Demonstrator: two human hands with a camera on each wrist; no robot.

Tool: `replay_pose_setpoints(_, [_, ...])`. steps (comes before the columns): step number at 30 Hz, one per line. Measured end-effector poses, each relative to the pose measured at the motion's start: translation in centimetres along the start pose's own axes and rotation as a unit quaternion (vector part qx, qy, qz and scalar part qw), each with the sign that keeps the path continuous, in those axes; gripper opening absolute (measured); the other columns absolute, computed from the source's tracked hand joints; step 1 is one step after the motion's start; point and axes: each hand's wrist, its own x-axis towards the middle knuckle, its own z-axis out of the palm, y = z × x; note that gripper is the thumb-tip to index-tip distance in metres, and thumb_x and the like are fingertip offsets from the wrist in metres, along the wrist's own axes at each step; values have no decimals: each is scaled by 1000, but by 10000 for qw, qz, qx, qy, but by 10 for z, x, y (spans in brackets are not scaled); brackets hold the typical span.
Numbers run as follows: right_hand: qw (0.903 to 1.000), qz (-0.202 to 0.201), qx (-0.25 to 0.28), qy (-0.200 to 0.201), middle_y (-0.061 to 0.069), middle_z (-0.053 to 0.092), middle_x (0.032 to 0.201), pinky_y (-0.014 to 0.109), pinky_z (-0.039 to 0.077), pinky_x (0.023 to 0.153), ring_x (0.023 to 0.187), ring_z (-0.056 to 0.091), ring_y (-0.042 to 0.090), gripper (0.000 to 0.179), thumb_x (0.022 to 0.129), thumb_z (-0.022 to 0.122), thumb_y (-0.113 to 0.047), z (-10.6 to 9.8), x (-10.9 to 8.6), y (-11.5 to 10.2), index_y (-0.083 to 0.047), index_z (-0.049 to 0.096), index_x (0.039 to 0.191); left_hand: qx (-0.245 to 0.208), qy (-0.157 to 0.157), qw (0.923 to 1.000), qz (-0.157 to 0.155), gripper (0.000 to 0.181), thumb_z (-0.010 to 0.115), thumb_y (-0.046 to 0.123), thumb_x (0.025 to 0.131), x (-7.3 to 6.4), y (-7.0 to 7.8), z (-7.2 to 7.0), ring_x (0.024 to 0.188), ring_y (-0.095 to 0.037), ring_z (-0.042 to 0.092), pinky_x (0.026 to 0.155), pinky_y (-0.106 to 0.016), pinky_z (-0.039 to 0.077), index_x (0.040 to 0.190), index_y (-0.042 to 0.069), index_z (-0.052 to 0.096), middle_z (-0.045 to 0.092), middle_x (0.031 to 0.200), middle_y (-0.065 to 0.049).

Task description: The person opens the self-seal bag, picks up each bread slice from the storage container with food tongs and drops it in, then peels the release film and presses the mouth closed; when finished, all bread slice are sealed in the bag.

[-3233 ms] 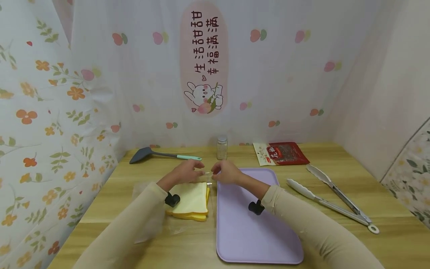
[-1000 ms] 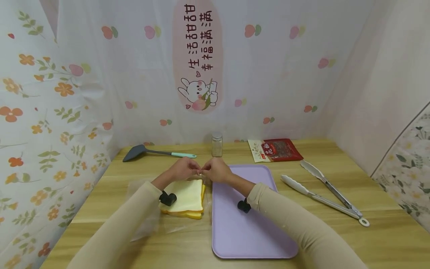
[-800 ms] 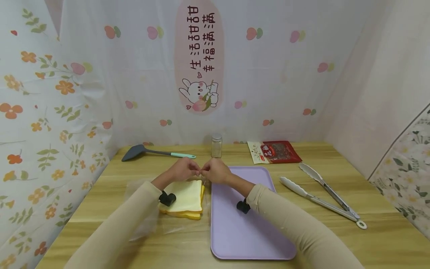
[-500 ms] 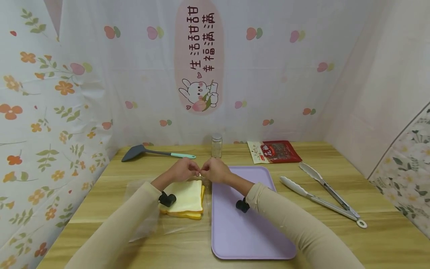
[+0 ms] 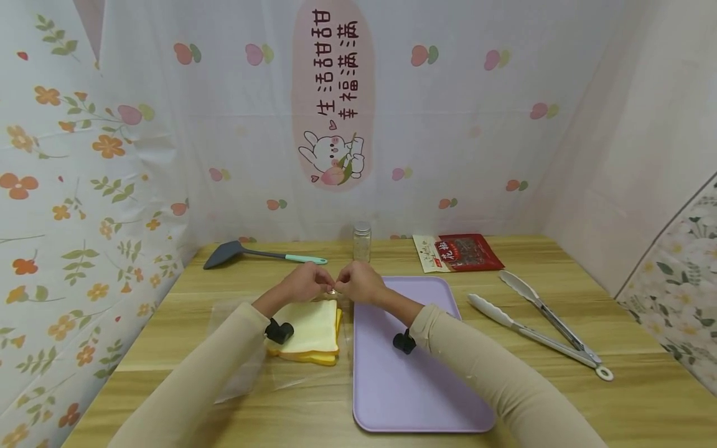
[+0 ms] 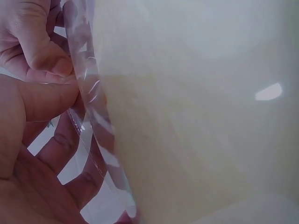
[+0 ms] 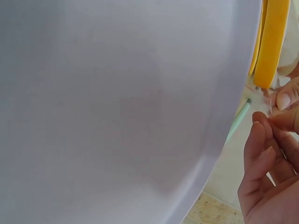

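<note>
Slices of bread (image 5: pixel 310 330), pale on top with yellow-orange edges, lie stacked within a clear plastic bag (image 5: pixel 238 376) left of the purple tray (image 5: pixel 420 379). Both hands meet at the bag's far edge. There my left hand (image 5: pixel 305 283) pinches the film between thumb and fingers. My right hand (image 5: pixel 361 284) pinches the same edge right beside it, above the tray's far left corner. Up close in the left wrist view, the clear bag edge (image 6: pixel 96 100) runs past the thumb tips, with the pale bread face behind it. In the right wrist view the tray fills most of the picture.
At the back stand a spatula (image 5: pixel 226 253) with a mint handle, a small glass jar (image 5: pixel 361 244) with a metal lid, and a red spice packet (image 5: pixel 467 252). Open metal tongs (image 5: pixel 546 336) with white tips lie right of the tray. A patterned curtain (image 5: pixel 437 137) closes the back.
Earlier the hands were apart at the bag's far edge; they have come together there, fingertips meeting. Over the last second they have barely moved. The view has shifted slightly.
</note>
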Motion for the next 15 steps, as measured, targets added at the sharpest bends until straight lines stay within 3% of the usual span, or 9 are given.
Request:
replay_pose_setpoints(5, [9995,60,317,52,0,70,69,19,39,50,55,49,6,16,89,67,-6,1,2,1,-6,77,77,-15,13,10000,-38,13,63,0,91,-4,1,-2,70,-11,56,62,-26,46,92,-4,76,75,85,-9])
replay_pose_setpoints(9, [9984,65,544,100,6,73,72,18,36,48,50,47,4,18,89,64,-4,3,2,1,-2,77,76,-46,-4,9997,-246,13,64,1,92,-6,1,-3,74,-12,61,64,-27,49,93,-1,76,75,85,-6])
replay_pose_setpoints(15, [9925,610,1025,279,8,74,72,17,38,46,47,50,3,17,89,66,-5,7,-2,-3,0,77,77,30,4,9997,-231,14,62,2,92,-7,-1,-2,73,-12,61,62,-26,49,94,0,76,75,86,-4])
